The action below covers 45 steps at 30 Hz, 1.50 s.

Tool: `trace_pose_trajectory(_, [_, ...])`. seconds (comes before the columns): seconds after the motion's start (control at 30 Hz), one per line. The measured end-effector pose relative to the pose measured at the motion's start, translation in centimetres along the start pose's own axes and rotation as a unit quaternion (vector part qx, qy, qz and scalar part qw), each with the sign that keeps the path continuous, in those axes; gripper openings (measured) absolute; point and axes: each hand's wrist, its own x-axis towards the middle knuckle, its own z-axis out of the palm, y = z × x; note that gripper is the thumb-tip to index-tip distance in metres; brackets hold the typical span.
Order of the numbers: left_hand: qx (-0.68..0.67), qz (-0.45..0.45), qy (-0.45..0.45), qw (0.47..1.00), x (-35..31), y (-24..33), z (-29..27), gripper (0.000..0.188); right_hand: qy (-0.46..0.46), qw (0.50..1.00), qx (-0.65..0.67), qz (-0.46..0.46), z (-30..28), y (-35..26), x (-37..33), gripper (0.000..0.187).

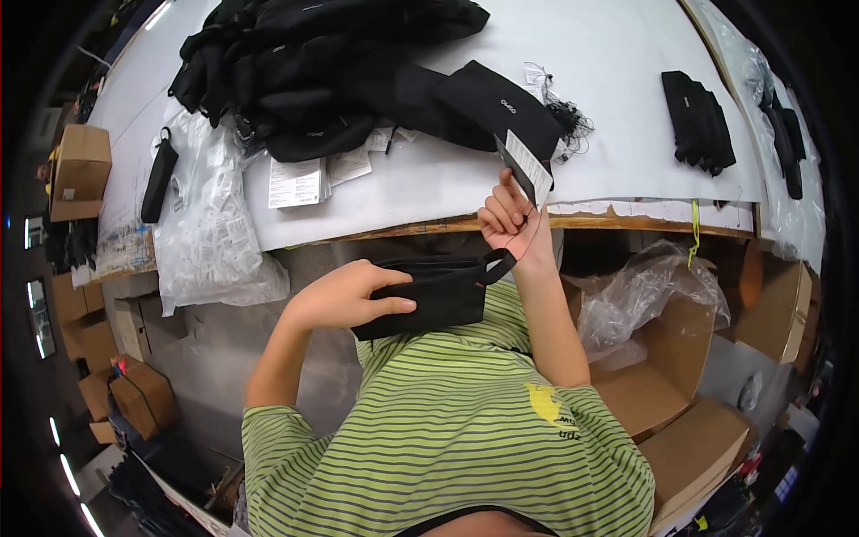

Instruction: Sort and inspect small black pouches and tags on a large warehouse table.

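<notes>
White tabletop [617, 148] among cardboard boxes [82, 172], black pouch [447, 306] in left hand [344, 294], card tag [530, 168] in right hand [512, 219], both grips firm.

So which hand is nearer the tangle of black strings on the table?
Right. The right hand, holding a tag, is nearer, below and left of the black strings; the left hand is farther down-left, on the black pouch.
</notes>
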Motion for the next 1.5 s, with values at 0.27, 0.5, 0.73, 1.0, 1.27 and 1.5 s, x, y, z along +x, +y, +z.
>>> trace_pose_trajectory(0.27, [0.044,0.034,0.129,0.99,1.2,1.1,0.5,0.026,0.07,0.812,-0.542,-0.203,5.2,-1.4,-1.9,0.017])
trace_pose_trajectory(0.5, [0.132,0.239,0.312,0.91,3.9,1.6,1.3,0.022,-0.016,0.447,-0.893,-0.052,8.6,-0.4,-3.3,0.021])
trace_pose_trajectory(0.73, [0.132,0.18,0.161,0.961,4.1,-0.4,1.1,0.016,-0.068,0.415,-0.891,0.17,8.6,-0.5,-4.5,0.035])
trace_pose_trajectory(1.0, [0.268,0.027,0.518,0.812,8.4,-9.8,-3.6,0.023,-0.106,0.393,-0.904,0.129,7.3,-0.7,-5.4,0.031])
trace_pose_trajectory(1.27, [0.281,0.027,0.547,0.788,9.7,-11.5,-4.8,0.027,-0.132,0.38,-0.915,0.037,7.2,-1.2,-5.4,0.027])
trace_pose_trajectory(1.5, [-0.04,0.137,0.57,0.809,6.4,-3.1,-2.5,0.02,-0.187,0.228,-0.948,-0.122,8.5,-1.4,-4.3,0.018])
